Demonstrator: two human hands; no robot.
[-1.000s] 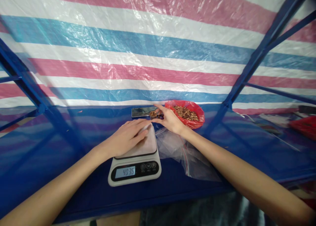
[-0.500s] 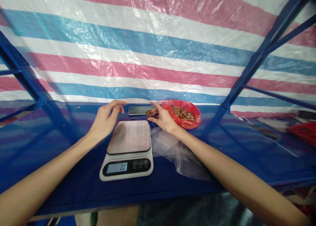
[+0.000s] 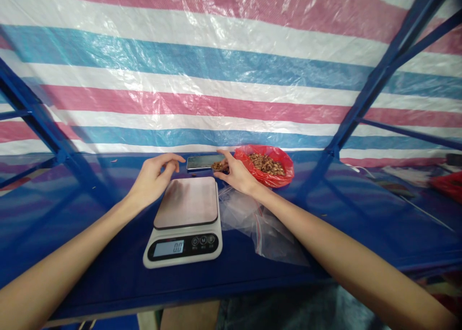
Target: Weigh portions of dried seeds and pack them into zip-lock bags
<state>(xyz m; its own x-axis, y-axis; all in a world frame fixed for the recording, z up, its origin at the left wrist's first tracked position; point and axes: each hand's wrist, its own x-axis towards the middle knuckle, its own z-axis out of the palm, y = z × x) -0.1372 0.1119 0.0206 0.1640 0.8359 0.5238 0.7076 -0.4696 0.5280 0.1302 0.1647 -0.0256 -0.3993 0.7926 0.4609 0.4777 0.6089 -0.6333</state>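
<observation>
At centre frame, the right hand (image 3: pixel 236 175) cups a few seeds (image 3: pixel 218 165) just left of the red bag (image 3: pixel 285 173). The left hand (image 3: pixel 151 180), loosely curled and empty, hovers just upper left of the scale (image 3: pixel 186 205).

A: Scale?
B: White digital kitchen scale (image 3: pixel 184 222), flat on the blue counter (image 3: pixel 245 272), button side facing the person. Steel platform (image 3: pixel 187 202) bare, readout (image 3: pixel 168 248) shows 0.0.
A: Seeds?
B: Brown seeds (image 3: pixel 266 163) heaped in an open red plastic bag (image 3: pixel 287 176), behind and right of the scale. A small seed clump (image 3: pixel 218 166) is pinched in the right hand (image 3: pixel 236 175), just left of the bag, beyond the scale's far right corner.
A: Other hand?
B: Left hand (image 3: pixel 151 178) empty, fingers curled, just beside the scale's far left corner; contact unclear.
</observation>
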